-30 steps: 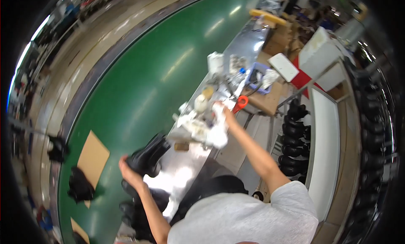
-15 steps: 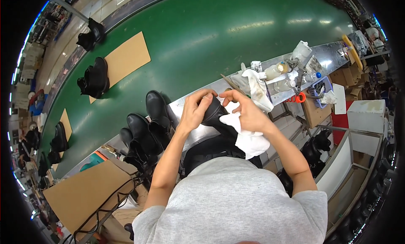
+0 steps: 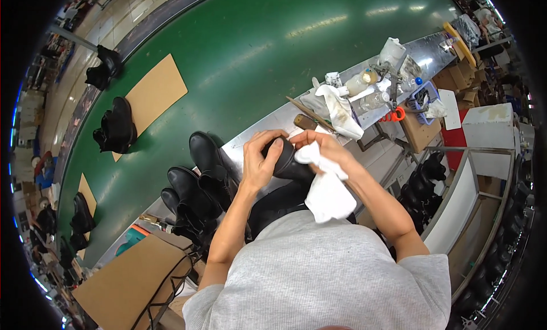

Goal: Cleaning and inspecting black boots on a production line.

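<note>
A black leather boot [image 3: 289, 166] is held in front of my body, its rounded toe pointing up and away from me. My left hand [image 3: 260, 160] is wrapped round the boot's toe from the left, thumb on the upper. At the toe's right side are the bent, pinched-together fingers of my right hand [image 3: 326, 150]. From that hand hangs a crumpled white cloth [image 3: 330, 198], covering part of the boot's right side. The fingertips of both hands nearly meet at the toe edge. The boot's shaft is partly hidden by the cloth and my forearms.
Several black boots [image 3: 205, 152] stand left of my hands. Beyond runs a green conveyor surface [image 3: 245, 62] with cardboard sheets [image 3: 154, 96] and more boots. Bottles [image 3: 373, 101], a stained cloth [image 3: 342, 116] and a brown block [image 3: 305, 122] lie on the metal ledge. Right is a metal-framed rack [image 3: 456, 199].
The view has turned slightly, shifting the surroundings leftward. My right fingertips have moved in against the boot's toe, and the white cloth now hangs lower and more spread out.
</note>
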The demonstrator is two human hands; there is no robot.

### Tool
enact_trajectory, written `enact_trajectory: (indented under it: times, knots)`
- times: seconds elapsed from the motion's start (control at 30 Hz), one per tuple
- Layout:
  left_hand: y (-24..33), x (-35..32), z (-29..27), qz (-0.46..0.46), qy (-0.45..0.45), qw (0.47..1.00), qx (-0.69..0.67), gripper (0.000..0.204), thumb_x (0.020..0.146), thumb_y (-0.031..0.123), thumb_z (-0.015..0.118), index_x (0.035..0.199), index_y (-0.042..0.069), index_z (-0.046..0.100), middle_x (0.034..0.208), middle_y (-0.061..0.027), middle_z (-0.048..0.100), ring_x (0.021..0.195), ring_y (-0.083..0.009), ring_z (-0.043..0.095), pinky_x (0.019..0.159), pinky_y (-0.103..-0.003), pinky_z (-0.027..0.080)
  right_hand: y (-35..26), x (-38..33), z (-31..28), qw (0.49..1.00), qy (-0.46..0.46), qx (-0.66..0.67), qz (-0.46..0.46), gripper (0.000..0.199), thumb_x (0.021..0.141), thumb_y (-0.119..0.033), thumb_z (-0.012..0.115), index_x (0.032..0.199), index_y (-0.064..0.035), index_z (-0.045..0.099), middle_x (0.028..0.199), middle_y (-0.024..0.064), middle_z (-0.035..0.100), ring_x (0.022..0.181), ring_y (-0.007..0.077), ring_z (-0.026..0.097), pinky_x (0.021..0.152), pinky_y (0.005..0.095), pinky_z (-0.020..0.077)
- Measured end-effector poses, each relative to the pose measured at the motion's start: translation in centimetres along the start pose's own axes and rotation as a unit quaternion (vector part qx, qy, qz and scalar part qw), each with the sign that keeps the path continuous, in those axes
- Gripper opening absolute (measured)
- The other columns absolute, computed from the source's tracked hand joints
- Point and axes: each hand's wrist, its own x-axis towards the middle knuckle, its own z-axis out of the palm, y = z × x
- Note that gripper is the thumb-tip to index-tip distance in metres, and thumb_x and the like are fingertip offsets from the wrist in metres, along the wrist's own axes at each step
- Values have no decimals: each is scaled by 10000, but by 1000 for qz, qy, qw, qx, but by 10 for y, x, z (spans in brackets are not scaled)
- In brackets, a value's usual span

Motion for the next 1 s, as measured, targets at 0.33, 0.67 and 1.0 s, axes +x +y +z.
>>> enact_trajectory:
  times: [0.33, 0.67, 1.0]
  knots:
    - [-6, -29, -8, 110, -17, 993, -30, 408, 779, 310, 501, 869, -77, 591, 890, -176, 618, 823, -271, 558, 775, -336, 415, 44, 4, 27, 954, 54, -261, -136, 311, 688, 24, 567, 995, 5, 521, 893, 65, 561, 841, 153, 529, 776, 245, 427]
    - [-16, -44, -13, 116, 1, 993, -1, 458, 753, 381, 522, 850, -63, 582, 895, -181, 610, 878, -293, 565, 819, -364, 408, 52, 25, 15, 969, -36, -214, -119, 296, 711, -41, 556, 1002, 9, 529, 804, 75, 558, 794, 154, 535, 707, 260, 438]
    - [-23, -55, -16, 112, 30, 993, -22, 375, 674, 280, 568, 856, -47, 597, 932, -178, 612, 807, -261, 531, 773, -319, 384, 26, 19, 19, 982, -96, -141, 77, 237, 781, -62, 509, 1009, 0, 511, 755, 54, 554, 555, 116, 531, 455, 236, 428]
